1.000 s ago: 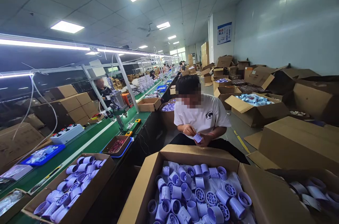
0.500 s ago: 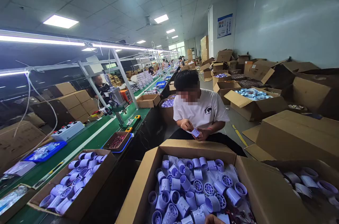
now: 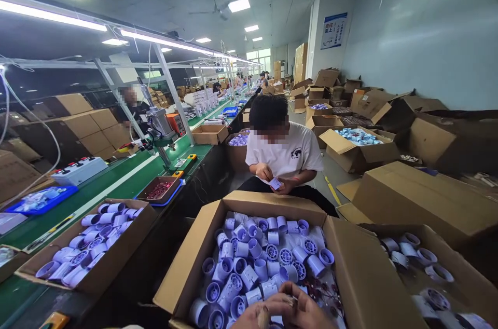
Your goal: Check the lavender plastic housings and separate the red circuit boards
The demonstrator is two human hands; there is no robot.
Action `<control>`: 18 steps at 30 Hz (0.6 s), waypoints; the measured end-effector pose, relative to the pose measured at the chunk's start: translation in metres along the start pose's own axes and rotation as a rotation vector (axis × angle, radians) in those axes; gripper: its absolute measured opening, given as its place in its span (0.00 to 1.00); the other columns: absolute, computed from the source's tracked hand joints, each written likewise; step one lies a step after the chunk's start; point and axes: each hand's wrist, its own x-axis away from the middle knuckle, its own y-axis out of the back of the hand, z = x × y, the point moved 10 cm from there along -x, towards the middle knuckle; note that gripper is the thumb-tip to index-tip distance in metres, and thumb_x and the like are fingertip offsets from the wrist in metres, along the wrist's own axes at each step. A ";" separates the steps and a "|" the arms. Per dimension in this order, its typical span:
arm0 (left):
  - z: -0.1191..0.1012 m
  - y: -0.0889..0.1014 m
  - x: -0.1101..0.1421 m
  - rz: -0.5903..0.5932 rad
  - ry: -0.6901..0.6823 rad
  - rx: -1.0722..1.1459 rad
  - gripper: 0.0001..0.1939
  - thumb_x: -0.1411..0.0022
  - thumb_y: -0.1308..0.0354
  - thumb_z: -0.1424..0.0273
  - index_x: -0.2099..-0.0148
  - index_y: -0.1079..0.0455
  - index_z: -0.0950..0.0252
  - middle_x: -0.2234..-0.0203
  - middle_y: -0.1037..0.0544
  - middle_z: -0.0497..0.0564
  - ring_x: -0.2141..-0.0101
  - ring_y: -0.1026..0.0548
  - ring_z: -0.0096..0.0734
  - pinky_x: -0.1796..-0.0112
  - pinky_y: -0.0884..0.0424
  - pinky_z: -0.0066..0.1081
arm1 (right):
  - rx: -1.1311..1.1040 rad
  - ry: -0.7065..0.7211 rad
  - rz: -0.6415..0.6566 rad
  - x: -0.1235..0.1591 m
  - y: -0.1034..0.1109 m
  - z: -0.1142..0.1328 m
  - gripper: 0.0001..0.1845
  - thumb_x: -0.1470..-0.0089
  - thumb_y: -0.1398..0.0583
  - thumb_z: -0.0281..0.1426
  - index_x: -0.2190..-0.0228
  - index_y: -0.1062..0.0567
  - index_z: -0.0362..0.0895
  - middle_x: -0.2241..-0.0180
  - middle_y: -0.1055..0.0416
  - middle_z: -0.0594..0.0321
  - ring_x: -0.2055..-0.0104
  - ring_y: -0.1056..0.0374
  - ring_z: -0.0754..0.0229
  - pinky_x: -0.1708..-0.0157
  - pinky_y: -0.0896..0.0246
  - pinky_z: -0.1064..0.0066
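My left hand and my right hand are close together at the bottom edge, over the near side of a large open carton. The fingers of both are bent and pressed together; what they hold between them is too small or hidden to make out. Lavender plastic cups, several showing spoked round ends, lie heaped in the carton beyond my hands. Small dark red parts lie on clear plastic film beside my right hand. A bit of lavender shows below my left fingers; I cannot tell whether it is held.
Across the carton sits a co-worker handling a small lavender piece. Left, on a green bench, stand a box of cups, a tray of red parts and a press. Another carton of cups stands right.
My view has shifted, so the carton appears further left and higher. Both my hands now show together over it; before, only a few fingertips were at the bottom edge.
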 end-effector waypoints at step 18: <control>-0.010 -0.015 -0.001 -0.095 0.136 0.377 0.30 0.52 0.42 0.45 0.61 0.22 0.66 0.52 0.27 0.59 0.47 0.36 0.52 0.42 0.51 0.47 | 0.408 0.142 -0.249 0.030 -0.006 0.044 0.31 0.71 0.29 0.46 0.68 0.34 0.46 0.79 0.37 0.74 0.75 0.41 0.69 0.74 0.50 0.76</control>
